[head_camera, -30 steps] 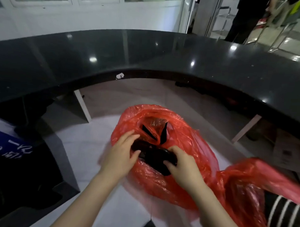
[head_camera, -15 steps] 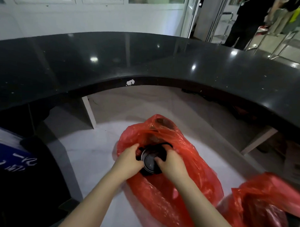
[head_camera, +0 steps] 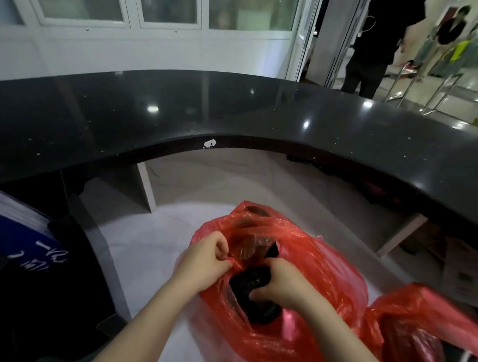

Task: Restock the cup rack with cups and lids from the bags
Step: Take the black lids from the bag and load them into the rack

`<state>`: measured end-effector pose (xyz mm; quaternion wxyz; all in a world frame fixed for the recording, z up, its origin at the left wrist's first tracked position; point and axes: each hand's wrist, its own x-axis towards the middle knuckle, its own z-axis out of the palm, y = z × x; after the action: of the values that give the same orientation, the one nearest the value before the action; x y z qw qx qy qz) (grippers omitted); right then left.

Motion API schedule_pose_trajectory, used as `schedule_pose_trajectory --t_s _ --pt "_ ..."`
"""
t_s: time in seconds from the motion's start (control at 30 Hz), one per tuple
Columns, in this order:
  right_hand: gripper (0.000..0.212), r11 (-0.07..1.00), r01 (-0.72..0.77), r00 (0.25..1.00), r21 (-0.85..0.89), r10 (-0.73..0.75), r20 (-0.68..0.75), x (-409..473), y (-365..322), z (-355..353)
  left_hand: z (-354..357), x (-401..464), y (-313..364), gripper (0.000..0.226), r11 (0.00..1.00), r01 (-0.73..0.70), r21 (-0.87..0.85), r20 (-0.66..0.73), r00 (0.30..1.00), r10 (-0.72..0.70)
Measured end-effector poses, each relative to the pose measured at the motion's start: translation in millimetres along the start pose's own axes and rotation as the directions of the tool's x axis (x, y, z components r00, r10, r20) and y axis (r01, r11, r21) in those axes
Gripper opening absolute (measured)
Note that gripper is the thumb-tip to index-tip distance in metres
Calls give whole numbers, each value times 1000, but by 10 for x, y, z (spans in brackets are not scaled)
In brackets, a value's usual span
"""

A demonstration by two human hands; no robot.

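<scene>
Left hand [head_camera: 202,263] has shifted from the black lids [head_camera: 251,289] to pinching the red bag [head_camera: 324,278] rim.
Right hand [head_camera: 280,284] fingers curl round the dark, glossy stack, near centre.

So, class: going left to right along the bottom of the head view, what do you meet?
Blue item with white writing → left hand pinching the bag's edge → right hand gripping the black stack inside the open red bag → second red bag.
</scene>
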<state>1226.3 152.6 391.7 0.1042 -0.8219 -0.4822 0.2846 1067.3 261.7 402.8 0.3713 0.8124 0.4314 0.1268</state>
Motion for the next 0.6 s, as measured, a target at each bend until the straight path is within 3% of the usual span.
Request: schedule_pose_trajectory --t_s 0.13,0.27,0.4,0.5,0.6 --pt "42 983 3 999 184 4 -35 -147 44 -168 -62 -67 133 27 996 -89 -17 -49 995 88" --pt "46 906 -50 991 420 97 -90 -263 154 -301 -178 -74 161 38 990 -122 -72 -174 979 108" --pt "52 961 35 987 275 10 -161 -298 194 -349 -256 -17 220 55 990 -133 -41 -286 951 116" --pt "52 976 144 960 161 -98 -261 -271 178 -400 -258 53 280 49 983 -186 -1 -316 932 176" --pt "47 979 102 937 178 -34 -348 -232 222 -484 -282 123 289 46 982 -191 -1 -378 909 176"
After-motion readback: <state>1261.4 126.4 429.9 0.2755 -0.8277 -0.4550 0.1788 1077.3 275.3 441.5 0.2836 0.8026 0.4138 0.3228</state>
